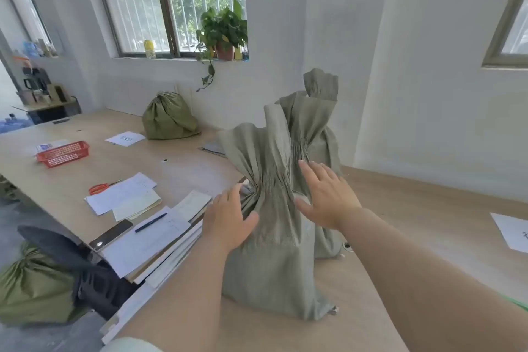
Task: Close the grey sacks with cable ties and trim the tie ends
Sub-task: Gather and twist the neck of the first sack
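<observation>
Your left hand (228, 217) and right hand (328, 197) flank the near sack (274, 266) at its neck.
Both grips open, empty; the left presses cloth, likely to hold the gather.

grey sacks (268, 260) (311, 123): 2 | green sacks (168, 120) (34, 288): 2 | hands (228, 220) (328, 197): 2 | red basket (63, 153): 1 | scissors (98, 188): 1 | pen (151, 222): 1

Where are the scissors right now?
Head view, left side: the scissors lie on the table by the loose papers, nearer the camera than the red basket.

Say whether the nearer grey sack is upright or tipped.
Upright: the nearer grey woven sack stands on its base, gathered neck pointing up.
</observation>
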